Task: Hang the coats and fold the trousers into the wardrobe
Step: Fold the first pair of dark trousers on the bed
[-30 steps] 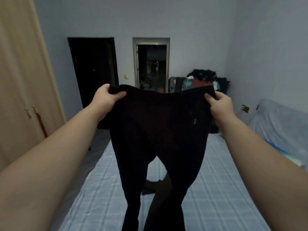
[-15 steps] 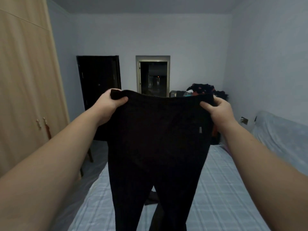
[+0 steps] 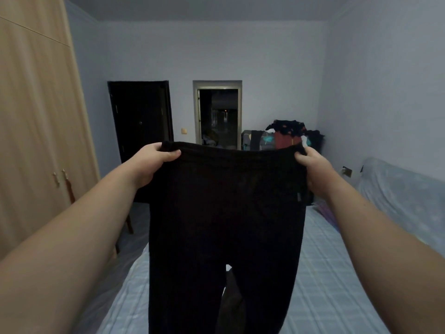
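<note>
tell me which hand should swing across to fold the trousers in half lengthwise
Probably the right hand: each hand grips a waistband corner of the trousers, and the left hand is nearer the wardrobe.

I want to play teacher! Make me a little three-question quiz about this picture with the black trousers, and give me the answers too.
1. True or false: both hands hold the black trousers by the waistband.
2. Where do the trouser legs hang? A) over the bed B) inside the wardrobe C) on the floor by the dark door
3. Fill in: the pile of clothes sits at the far end of the room, near the ____ wall.

Key:
1. True: the left hand grips one corner, the right hand the other.
2. A
3. right
</note>
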{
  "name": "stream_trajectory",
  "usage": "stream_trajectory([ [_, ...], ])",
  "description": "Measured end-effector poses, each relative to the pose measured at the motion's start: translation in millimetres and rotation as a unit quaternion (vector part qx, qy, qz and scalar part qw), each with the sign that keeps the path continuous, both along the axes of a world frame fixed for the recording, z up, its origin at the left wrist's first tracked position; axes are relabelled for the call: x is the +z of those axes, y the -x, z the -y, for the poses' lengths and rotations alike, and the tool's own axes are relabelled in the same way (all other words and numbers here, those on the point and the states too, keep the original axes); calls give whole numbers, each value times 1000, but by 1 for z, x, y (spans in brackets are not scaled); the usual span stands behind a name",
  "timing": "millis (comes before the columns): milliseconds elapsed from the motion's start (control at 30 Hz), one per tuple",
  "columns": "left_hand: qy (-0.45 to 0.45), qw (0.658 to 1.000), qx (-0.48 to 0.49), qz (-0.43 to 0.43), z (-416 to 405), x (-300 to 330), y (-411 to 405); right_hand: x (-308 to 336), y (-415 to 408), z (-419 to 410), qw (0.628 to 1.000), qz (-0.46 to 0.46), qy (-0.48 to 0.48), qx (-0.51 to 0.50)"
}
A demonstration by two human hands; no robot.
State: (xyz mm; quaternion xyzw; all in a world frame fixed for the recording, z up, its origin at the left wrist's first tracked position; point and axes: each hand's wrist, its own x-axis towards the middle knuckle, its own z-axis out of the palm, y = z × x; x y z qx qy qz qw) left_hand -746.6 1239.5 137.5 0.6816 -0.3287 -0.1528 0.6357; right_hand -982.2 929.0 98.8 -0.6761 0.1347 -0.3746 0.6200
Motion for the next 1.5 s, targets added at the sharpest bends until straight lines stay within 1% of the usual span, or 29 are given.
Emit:
stream_trajectory([
  [100, -2, 998, 39, 43, 0, 0, 5, 3, 10, -1, 998, -10, 14, 59],
  [200, -29, 998, 32, 48, -7, 2, 5, 3, 14, -2, 997, -38, 20, 60],
  [300, -82, 996, -38, 1, -22, 4, 1, 0, 20, 2, 999, -45, 10, 24],
  [400, -117, 987, -99, -48, -36, 1, -9, -3, 20, 4, 999, -51, 12, 14],
  [567, -64, 980, -163, -96, -40, -13, -25, -3, 10, 1, 999, -43, -8, 28],
  [667, -59, 976, -171, -125, -39, -21, -36, -6, 2, 6, 998, -40, -39, 41],
  [767, -58, 974, -138, -171, -30, -29, -46, -10, -3, 14, 993, -74, -72, 58],
  [867, -98, 971, -45, -214, -13, -44, -57, -21, -15, 22, 983, -144, -94, 65],
  [933, -123, 964, -14, -234, -1, -59, -64, -37, -33, 31, 975, -185, -112, 48],
  [1033, -137, 953, 12, -271, 17, -90, -77, -73, -63, 44, 961, -222, -167, 7],
  [1133, -140, 943, 34, -298, 40, -120, -89, -110, -92, 54, 947, -232, -221, -30],
  [1267, -115, 931, 79, -336, 74, -158, -100, -145, -121, 55, 926, -243, -282, -60],
  [1400, -98, 929, 90, -344, 102, -190, -102, -168, -141, 48, 910, -246, -326, -71],
  [1500, -71, 930, 88, -350, 117, -208, -89, -186, -153, 38, 905, -225, -354, -73],
])
